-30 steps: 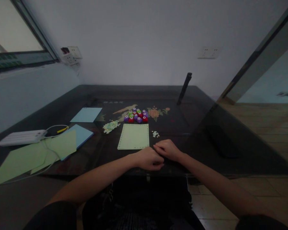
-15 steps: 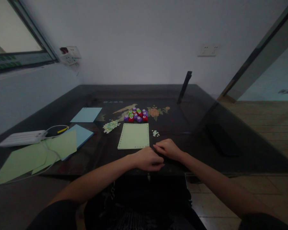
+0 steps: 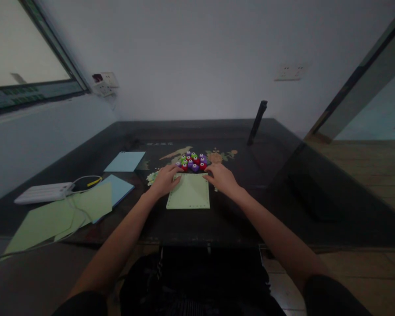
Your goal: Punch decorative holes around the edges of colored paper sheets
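A pale green paper sheet (image 3: 188, 195) with small marks along its edges lies flat on the dark table in front of me. My left hand (image 3: 165, 180) is at its upper left corner, thumb and fingers apart. At the upper right corner is my right hand (image 3: 222, 177), likewise with a gap between thumb and fingers. Just beyond the sheet, between my fingertips, sits a cluster of red, purple and green balls with eye-like spots (image 3: 193, 162). Whether my fingertips touch the balls is unclear. My left hand partly covers a pile of small pale pieces (image 3: 151, 177).
To the left lie a light blue sheet (image 3: 125, 161), more blue paper (image 3: 118, 189), green sheets (image 3: 85, 204) and a white power strip (image 3: 44, 193) with a cable. A black upright bar (image 3: 257, 123) stands at the back right. A dark flat object (image 3: 311, 197) lies on the right.
Both hands have moved from the sheet's near right corner, where they were together with curled fingers, to its two far corners. The view has shifted slightly. The balls look unchanged.
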{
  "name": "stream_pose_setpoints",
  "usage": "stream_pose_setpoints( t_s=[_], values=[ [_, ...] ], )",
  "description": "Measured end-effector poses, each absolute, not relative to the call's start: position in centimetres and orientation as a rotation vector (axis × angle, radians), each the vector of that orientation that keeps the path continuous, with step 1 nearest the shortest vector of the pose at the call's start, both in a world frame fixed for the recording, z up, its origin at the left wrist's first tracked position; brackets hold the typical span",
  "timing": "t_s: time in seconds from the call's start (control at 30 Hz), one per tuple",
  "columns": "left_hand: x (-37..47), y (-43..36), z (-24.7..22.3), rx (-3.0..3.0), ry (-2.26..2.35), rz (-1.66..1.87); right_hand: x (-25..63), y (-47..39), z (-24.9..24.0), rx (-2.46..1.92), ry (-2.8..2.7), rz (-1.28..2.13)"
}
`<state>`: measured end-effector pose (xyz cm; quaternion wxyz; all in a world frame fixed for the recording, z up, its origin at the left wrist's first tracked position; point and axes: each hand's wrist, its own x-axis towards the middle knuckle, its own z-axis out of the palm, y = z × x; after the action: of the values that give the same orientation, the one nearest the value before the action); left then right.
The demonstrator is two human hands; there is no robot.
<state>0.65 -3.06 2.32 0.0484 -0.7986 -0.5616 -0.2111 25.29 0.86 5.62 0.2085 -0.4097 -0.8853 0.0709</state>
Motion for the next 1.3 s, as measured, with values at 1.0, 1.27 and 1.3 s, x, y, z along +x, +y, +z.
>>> stream_pose_setpoints(
  t_s=[1.0, 1.27, 1.3],
  values=[
    [0.4, -2.9, 2.1, -2.468, -1.826, -0.514, 24.2, 2.1, 1.7, -1.210, -2.515, 0.053],
    [0.7, -2.7, 2.4, -2.509, -1.934, -0.938, 24.0, 2.7, 1.6, -1.121, -2.226, 0.474],
    [0.6, -2.7, 2.5, -2.492, -1.964, -1.080, 24.0, 2.9, 1.6, -1.101, -2.148, 0.598]
  ],
)
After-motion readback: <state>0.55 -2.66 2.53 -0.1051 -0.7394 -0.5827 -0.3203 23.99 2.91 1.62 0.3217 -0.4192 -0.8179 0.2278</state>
